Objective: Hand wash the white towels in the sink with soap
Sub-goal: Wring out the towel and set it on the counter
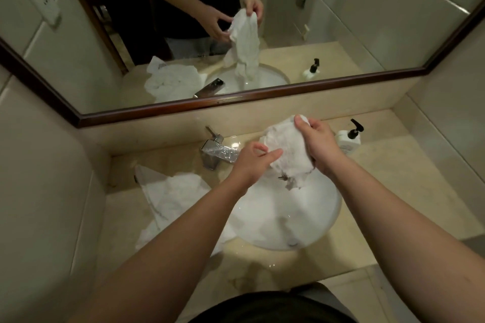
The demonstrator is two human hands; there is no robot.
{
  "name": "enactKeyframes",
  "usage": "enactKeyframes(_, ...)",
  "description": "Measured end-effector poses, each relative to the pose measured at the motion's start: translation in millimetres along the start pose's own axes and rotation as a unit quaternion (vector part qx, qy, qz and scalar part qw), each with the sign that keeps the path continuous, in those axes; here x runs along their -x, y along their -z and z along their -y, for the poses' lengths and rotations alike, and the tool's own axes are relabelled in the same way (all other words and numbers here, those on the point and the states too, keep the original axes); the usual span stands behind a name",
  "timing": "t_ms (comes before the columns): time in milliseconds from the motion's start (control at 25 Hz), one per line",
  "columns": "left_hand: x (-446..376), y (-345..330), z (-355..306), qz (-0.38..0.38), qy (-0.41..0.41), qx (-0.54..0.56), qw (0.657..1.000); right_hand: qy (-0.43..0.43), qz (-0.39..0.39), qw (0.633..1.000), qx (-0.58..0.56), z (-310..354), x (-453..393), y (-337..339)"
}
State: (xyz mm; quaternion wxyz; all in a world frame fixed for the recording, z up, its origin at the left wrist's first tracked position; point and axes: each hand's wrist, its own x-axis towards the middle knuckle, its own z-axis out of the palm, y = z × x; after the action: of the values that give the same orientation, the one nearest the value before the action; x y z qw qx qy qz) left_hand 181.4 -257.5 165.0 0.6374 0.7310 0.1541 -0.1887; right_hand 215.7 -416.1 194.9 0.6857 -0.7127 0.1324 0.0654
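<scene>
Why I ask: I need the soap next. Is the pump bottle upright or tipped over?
Upright. The soap bottle stands on the counter right of the sink, black pump on top.
</scene>
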Motion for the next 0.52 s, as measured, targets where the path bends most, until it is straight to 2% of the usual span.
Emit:
enactKeyframes(120,-6,-9,-8,0.059,0.107,0.128,0.984,-0.025,0.008,0.999,-0.035,-3,-3,7)
enactKeyframes(200,-7,-11,-14,0.066,0.122,0.153,0.978,-0.025,0.0,0.999,-0.027,-2,-6,15)
enactKeyframes(360,-13,-22,-34,-0.016,0.009,0.094,0.995,-0.027,0.023,0.999,0.022,-2,-17,37)
enactKeyframes(520,-17,-37,-58,-0.042,-0.037,0.116,0.992,-0.021,0.049,0.996,0.075,-3,-22,52)
